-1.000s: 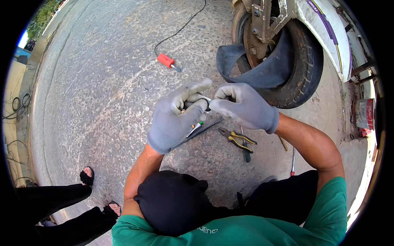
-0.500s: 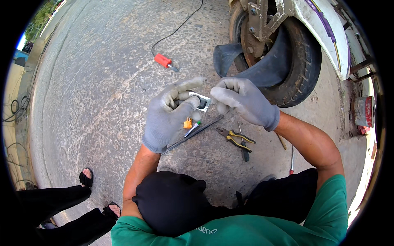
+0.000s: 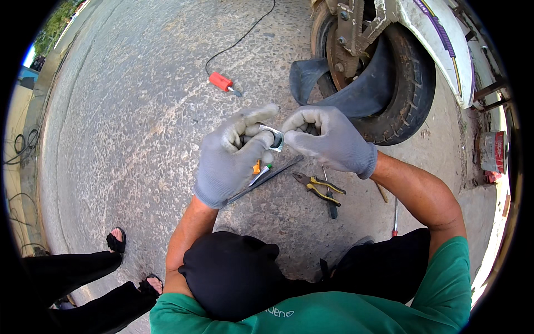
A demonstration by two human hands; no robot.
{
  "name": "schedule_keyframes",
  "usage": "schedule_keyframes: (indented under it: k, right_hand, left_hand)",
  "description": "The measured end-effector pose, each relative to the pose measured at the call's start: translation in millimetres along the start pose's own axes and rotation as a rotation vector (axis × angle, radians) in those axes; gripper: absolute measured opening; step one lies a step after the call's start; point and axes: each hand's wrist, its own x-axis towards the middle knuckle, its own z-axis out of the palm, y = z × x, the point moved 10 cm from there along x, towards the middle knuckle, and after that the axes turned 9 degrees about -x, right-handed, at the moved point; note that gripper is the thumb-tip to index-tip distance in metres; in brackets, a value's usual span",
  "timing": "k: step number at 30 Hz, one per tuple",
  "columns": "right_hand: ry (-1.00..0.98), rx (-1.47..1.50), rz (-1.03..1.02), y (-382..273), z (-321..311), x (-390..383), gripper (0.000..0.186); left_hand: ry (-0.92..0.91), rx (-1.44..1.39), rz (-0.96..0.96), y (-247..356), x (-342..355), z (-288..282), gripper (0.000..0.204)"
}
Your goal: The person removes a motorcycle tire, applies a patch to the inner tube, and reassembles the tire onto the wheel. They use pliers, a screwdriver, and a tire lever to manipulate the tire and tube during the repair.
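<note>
My gloved left hand (image 3: 233, 153) grips a small silver-backed black patch (image 3: 273, 141) between thumb and fingers, its index finger extended above it. My gloved right hand (image 3: 325, 139) has its fingers curled, fingertips at the patch's right edge; what they pinch is hidden. Beneath my hands on the pavement lie a small tube with a green cap (image 3: 260, 173), an orange piece (image 3: 256, 166), a long dark strip (image 3: 286, 167), yellow-and-black pliers (image 3: 319, 189) and a screwdriver (image 3: 332, 206).
A wheel (image 3: 414, 83) with a loose inner tube (image 3: 367, 94) is upper right, a red-handled tool (image 3: 221, 82) on a cord upper middle, a bucket (image 3: 492, 151) far right. Another person's legs (image 3: 83, 267) and sandalled feet are lower left. Cables (image 3: 26, 146) run along the left edge.
The patch and its silver backing have come more into view. My right hand drew slightly away from it, and its fingertips are now back at the patch's edge.
</note>
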Motion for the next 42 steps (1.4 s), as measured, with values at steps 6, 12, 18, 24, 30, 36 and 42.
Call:
schedule_keyframes:
  k: [6, 12, 18, 24, 30, 36, 42]
  right_hand:
    - [0.009, -0.010, -0.003, -0.6, 0.6, 1.2, 0.020]
    - [0.004, -0.022, 0.006, -1.0, 2.1, 2.3, 0.020]
    - [-0.016, 0.237, 0.055, 7.4, 7.1, 8.1, 0.022]
    - [0.033, 0.285, 0.078, 3.2, 5.1, 5.9, 0.023]
    - [0.003, 0.295, 0.076, 1.1, 4.4, 5.1, 0.025]
    - [-0.017, 0.234, 0.063, -3.4, 0.2, 5.5, 0.029]
    - [-0.014, 0.242, 0.038, -1.3, 0.4, 5.7, 0.034]
  left_hand:
    - [0.003, 0.038, 0.054, 0.2, -0.4, -1.4, 0.040]
    - [0.016, 0.089, 0.107, 4.0, -2.3, -1.9, 0.041]
    - [0.199, 0.381, 0.538, 38.0, -11.0, -5.2, 0.039]
    - [0.093, 0.527, 0.449, 34.8, -10.1, 0.5, 0.025]
    - [-0.008, 0.268, 0.325, 13.4, -5.4, 0.2, 0.030]
    - [-0.076, 0.209, 0.255, 11.1, -11.3, 9.7, 0.039]
    - [-0.087, 0.119, 0.199, -3.7, -8.8, 8.7, 0.035]
